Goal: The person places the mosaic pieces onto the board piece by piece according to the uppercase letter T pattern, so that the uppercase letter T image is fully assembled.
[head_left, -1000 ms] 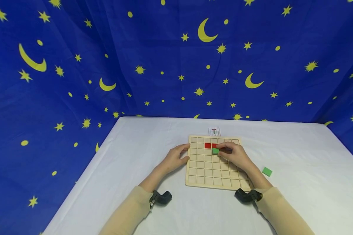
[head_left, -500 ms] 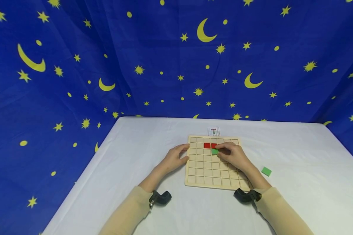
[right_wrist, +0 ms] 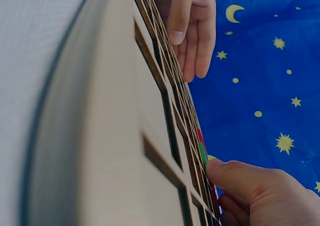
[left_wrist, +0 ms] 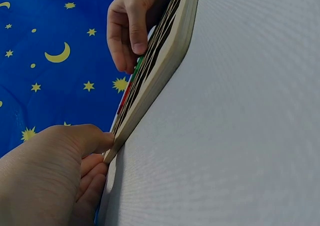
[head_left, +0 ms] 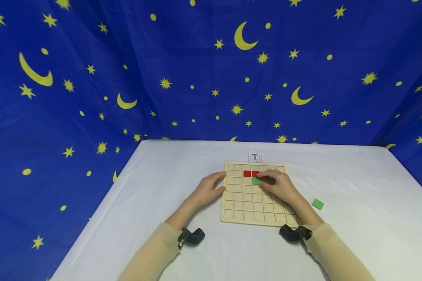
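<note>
loose green tile (head_left: 318, 204) — right of the nearer right hand (head_left: 278, 185), its digits at seated green tile (head_left: 256, 181), pinch unclear; left hand (head_left: 206, 190), thumb spread.

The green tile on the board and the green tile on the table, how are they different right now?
The board tile sits in a cell of the wooden board, while the table tile lies on the white cloth. The right hand is at the board tile; neither hand touches the table tile. The board tile lines up with the grid; the table tile lies askew to it. Both are green.
</note>
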### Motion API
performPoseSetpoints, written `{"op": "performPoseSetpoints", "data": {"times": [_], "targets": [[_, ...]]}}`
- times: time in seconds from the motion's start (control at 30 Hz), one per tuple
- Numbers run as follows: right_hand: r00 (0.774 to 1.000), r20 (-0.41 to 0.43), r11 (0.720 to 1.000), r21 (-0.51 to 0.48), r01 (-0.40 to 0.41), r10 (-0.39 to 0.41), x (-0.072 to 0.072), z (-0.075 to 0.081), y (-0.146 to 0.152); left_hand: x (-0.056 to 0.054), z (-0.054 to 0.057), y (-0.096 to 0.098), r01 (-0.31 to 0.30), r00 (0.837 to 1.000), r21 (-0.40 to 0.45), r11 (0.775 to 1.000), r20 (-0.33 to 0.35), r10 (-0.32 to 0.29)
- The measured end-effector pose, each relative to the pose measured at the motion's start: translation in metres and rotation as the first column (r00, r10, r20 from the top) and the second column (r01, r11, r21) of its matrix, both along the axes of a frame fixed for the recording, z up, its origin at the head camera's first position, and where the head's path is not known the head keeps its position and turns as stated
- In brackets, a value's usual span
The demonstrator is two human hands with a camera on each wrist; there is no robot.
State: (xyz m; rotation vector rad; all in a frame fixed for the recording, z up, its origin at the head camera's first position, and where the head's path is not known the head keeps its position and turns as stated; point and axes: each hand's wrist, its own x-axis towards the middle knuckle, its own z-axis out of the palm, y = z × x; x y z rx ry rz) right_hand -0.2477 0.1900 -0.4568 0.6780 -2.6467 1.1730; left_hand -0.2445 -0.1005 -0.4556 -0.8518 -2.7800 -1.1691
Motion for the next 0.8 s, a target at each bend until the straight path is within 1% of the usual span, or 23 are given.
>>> {"op": "performPoseSetpoints", "data": {"times": [0.07,0.17,0.27,0.33,0.43,0.6,0.7,0.8], "targets": [[1.0,0.031,0.999,-0.033,-0.001,0.002,-0.001,0.002,0.0,-0.001,0.001,0.0,0.003,1.0,0.007,1.0,-0.003,-0.003],[0.994,0.107,0.992,-0.122,0.017,-0.004,-0.004,0.006,0.001,-0.001,0.003,-0.001,0.01,1.0,0.02,1.0,-0.018,-0.01],[0.984,0.178,0.975,-0.216,0.046,-0.007,-0.007,0.013,0.002,-0.002,0.003,-0.001,0.011,1.0,0.02,1.0,-0.025,-0.011],[0.978,0.207,0.961,-0.271,0.052,0.006,-0.007,0.019,0.004,-0.002,0.003,-0.001,0.01,1.0,0.018,1.0,-0.022,-0.01],[0.973,0.228,0.937,-0.347,0.039,0.044,-0.006,0.029,0.005,-0.002,0.003,-0.001,0.009,1.0,0.02,1.0,-0.017,-0.009],[0.968,0.245,0.9,-0.433,0.057,0.057,0.0,0.047,0.008,-0.001,0.001,0.0,0.008,1.0,0.018,1.0,-0.01,-0.008],[0.969,0.243,0.896,-0.439,0.067,0.046,0.003,0.057,0.013,0.0,-0.002,0.001,0.004,1.0,0.016,1.0,-0.008,-0.004],[0.975,0.221,0.904,-0.423,0.064,0.035,0.009,0.069,0.019,0.0,-0.002,0.001,0.002,1.0,0.021,1.0,-0.012,-0.002]]}}
